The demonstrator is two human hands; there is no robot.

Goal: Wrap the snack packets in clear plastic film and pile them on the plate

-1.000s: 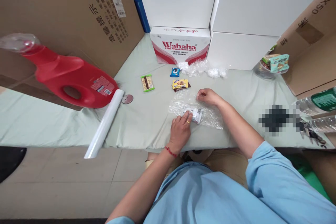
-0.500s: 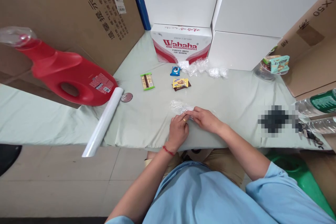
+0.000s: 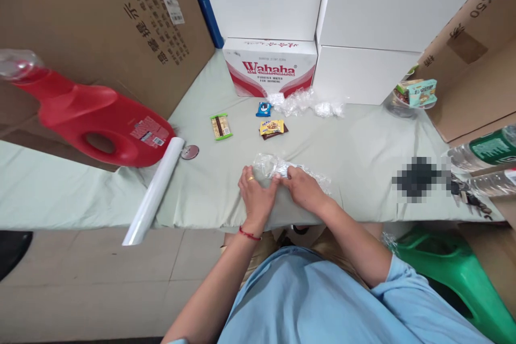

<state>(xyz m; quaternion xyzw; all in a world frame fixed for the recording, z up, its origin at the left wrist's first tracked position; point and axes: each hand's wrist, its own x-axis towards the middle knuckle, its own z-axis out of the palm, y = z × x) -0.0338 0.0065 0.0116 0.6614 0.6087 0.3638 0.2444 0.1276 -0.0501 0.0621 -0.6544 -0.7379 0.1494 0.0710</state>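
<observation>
A crumpled piece of clear plastic wrap [image 3: 264,164] lies on the cloth in front of me, bunched around something silvery whose kind I cannot make out. My left hand [image 3: 257,193] grips its near left part, thumb pressed to the bundle and fingers curled at the side. On the right, my right hand [image 3: 304,188] pinches the bundle, its thumb close to the left thumb. Loose wrap spreads out beyond the right knuckles. Farther off lie a yellow cookie packet [image 3: 272,127] on top of a dark brown packet [image 3: 281,135], a small blue packet [image 3: 264,109] and a green-edged snack packet [image 3: 221,126].
Several wrapped bundles [image 3: 298,103] rest by the Wahaba-style white-red carton [image 3: 270,70]. Left are a red jug [image 3: 100,118], a white film roll [image 3: 155,191] and a round disc [image 3: 190,152]. Bottles [image 3: 489,148], keys [image 3: 470,199] and a snack tub [image 3: 403,105] stand right.
My left hand has moved left and its thumb and fingers have spread apart. More of the bundle shows between the hands. The camera view has shifted slightly.
</observation>
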